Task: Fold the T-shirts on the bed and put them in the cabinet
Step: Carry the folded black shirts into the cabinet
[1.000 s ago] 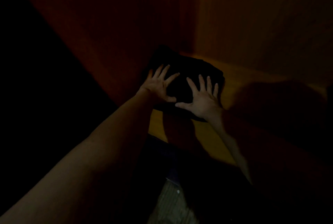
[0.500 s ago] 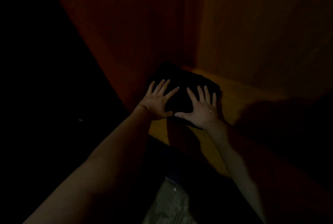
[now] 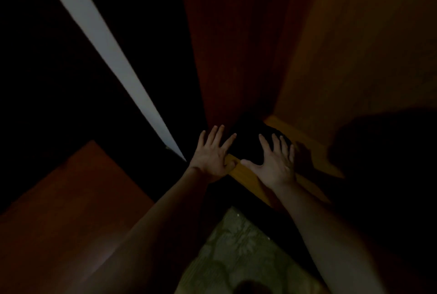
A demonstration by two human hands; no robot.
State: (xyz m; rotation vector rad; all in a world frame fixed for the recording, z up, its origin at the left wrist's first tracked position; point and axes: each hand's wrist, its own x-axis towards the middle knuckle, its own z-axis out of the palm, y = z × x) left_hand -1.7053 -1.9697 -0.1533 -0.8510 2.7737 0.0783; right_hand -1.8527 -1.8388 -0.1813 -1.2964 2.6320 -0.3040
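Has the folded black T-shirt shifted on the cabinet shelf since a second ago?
Yes. The folded black T-shirt now sits deeper in the corner against the reddish wooden side wall, farther from the yellow wooden shelf's front edge.

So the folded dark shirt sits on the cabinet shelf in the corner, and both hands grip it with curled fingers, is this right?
Not quite. The head view shows the left hand and the right hand flat with fingers spread, not curled around anything. The rest holds: the folded dark shirt sits on the cabinet shelf in the corner.
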